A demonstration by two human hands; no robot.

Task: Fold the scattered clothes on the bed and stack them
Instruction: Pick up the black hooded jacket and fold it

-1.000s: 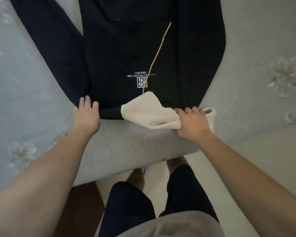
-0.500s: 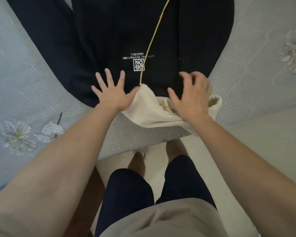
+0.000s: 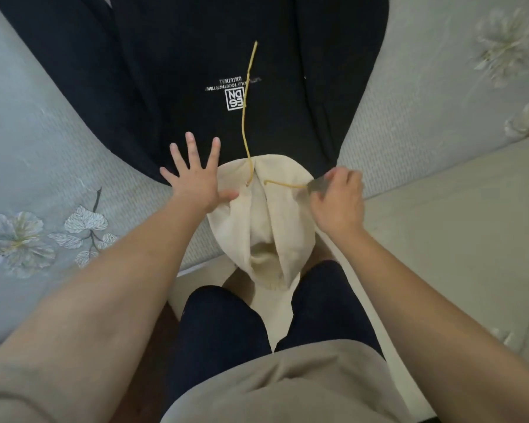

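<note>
A black hoodie with a small white logo lies spread on the bed, its sleeves along both sides. Its cream hood hangs over the bed's near edge. One yellow drawstring runs up across the black chest. My left hand lies flat with spread fingers on the hoodie's collar, thumb against the hood. My right hand pinches the end of the second drawstring at the hood's right side; the grip is blurred.
The bed carries a pale blue-grey cover with white flower prints. The cream floor lies to the right. My legs in dark shorts stand close against the bed's near edge.
The hood has dropped from the bed edge and now hangs down. My right hand left the hood and took the right drawstring. My left hand stayed spread on the collar.
</note>
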